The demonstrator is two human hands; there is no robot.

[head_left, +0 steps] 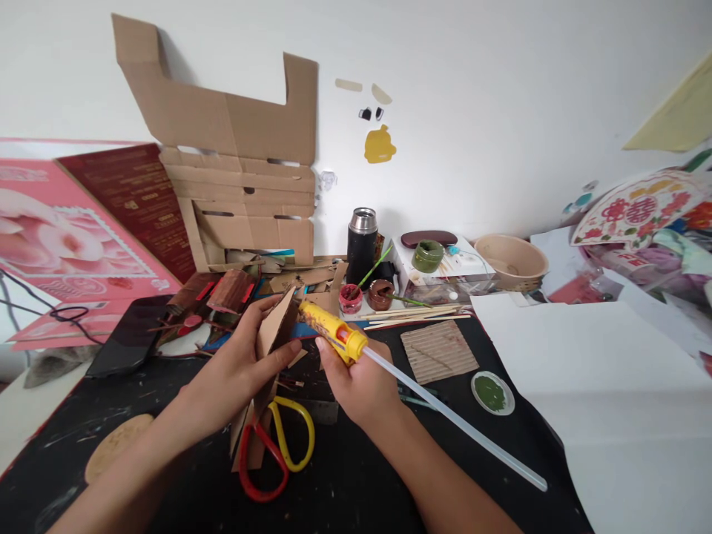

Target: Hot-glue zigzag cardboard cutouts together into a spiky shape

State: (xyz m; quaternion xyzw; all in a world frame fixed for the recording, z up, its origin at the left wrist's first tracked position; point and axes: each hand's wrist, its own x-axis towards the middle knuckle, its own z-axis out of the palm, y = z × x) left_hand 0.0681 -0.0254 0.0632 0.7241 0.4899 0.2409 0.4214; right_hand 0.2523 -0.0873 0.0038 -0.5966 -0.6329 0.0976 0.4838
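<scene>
My left hand (245,367) is closed around a folded piece of cardboard (274,324), holding it tilted up over the black tabletop. In my right hand (364,382) is a yellow glue gun (328,326), its nozzle end close against the cardboard. A long translucent glue stick (456,419) sticks out of the gun's back and slants down to the right. Below my hands lie scissors with one red and one yellow handle (294,437); their blades are hidden. A strip of cardboard (256,454) lies under them.
Behind stand a black thermos (363,248), paint jars (380,294) and several thin sticks (414,317). Corrugated cardboard (439,350) and a lid with green paint (492,393) lie at right. Left are a black phone (129,337) and brown rolls (231,291). A large cardboard sheet (267,133) leans on the wall.
</scene>
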